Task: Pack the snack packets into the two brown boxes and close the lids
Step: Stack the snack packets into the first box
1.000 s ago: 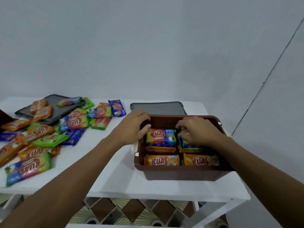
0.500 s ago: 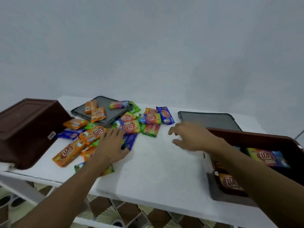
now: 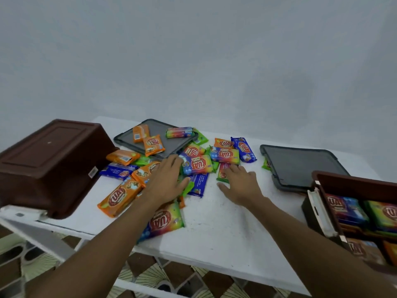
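Note:
Several orange, blue, green and rainbow snack packets (image 3: 198,164) lie scattered over the middle of the white table (image 3: 219,229). My left hand (image 3: 166,180) lies flat, fingers spread, on packets in the pile. My right hand (image 3: 240,182) reaches flat beside it, its fingertips touching a red-and-green packet (image 3: 222,172). One brown box (image 3: 361,216) at the right edge holds packed packets. A second brown box (image 3: 49,162) sits upside down at the table's left end. Two grey lids lie at the back: one (image 3: 169,143) under loose packets, the other (image 3: 298,164) next to the filled box.
The table's front edge runs close below my forearms, with a patterned tiled floor (image 3: 150,274) beneath. A plain wall stands right behind the table. The upturned box overhangs the left end of the table.
Both hands left the filled box and swung left to the loose pile. Since half a second ago, my right hand has reached further to a packet and my left has slid deeper into the pile.

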A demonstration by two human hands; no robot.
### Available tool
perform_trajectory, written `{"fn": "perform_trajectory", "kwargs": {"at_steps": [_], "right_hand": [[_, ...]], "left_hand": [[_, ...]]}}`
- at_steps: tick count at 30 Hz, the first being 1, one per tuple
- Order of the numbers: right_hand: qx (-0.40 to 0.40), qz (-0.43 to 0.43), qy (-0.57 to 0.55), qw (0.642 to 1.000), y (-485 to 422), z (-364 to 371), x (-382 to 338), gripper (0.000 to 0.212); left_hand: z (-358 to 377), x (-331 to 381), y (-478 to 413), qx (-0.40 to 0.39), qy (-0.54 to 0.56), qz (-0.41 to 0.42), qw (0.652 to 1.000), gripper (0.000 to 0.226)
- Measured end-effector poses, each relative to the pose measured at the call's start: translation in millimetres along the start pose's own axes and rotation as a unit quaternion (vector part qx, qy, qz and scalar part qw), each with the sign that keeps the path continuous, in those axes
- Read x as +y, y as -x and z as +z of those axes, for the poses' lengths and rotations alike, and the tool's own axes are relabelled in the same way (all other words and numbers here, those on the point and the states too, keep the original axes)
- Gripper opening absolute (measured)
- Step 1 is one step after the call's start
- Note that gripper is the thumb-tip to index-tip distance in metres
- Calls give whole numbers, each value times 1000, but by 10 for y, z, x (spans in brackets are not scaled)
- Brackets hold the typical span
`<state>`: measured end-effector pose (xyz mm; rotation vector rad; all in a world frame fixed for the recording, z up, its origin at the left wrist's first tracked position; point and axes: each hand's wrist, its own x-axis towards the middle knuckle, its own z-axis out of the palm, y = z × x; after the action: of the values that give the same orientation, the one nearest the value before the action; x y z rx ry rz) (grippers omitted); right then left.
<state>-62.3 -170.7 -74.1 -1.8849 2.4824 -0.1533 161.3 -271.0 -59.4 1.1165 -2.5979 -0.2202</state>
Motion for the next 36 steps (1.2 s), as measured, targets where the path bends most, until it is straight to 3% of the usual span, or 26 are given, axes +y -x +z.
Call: {"fn": "perform_trajectory", "kwargs": {"at_steps": [4, 8, 10, 12, 15, 17, 20, 23, 26, 30, 33, 36], "right_hand": [[68, 21, -14, 997, -216, -203, 53, 33], [7, 40, -81, 996, -473, -232, 104, 55], [-49, 45, -98, 993, -577, -218, 92, 65], [-62, 61, -80, 993, -615, -151, 81, 69], [-63, 145, -45, 986, -636, -119, 87, 73], [-100, 198, -90, 971, -671, -173, 139, 82], [-135, 204, -166, 955, -643, -273, 218, 99], [-139, 194, -270, 933, -545, -422, 258, 80], [-90, 217, -397, 887, -469, -665, 328, 59], [2, 171, -340, 925, -341, -997, 431, 47], [87, 163, -394, 900, -186, -1239, 597, 39], [144, 164, -438, 872, 83, -1449, 912, 37]], "left_hand": [[19, 88, -375, -48, -39, 29, 998, 73], [90, 188, -602, -89, -50, 42, 994, 77], [88, 227, -621, -77, -49, 33, 995, 83], [71, 234, -619, -38, -35, 28, 998, 70], [48, 157, -617, -15, 35, 16, 999, 46], [26, 100, -619, -13, 131, -32, 991, 38], [-99, 127, -636, 13, 252, -90, 964, 39], [-232, 185, -656, 37, 309, -104, 945, 43], [-315, 267, -656, 56, 363, -106, 924, 47], [-370, 511, -631, 74, 435, -95, 892, 56], [-382, 737, -623, 90, 440, -62, 891, 61], [-396, 1062, -647, 91, 424, -23, 901, 52]]}}
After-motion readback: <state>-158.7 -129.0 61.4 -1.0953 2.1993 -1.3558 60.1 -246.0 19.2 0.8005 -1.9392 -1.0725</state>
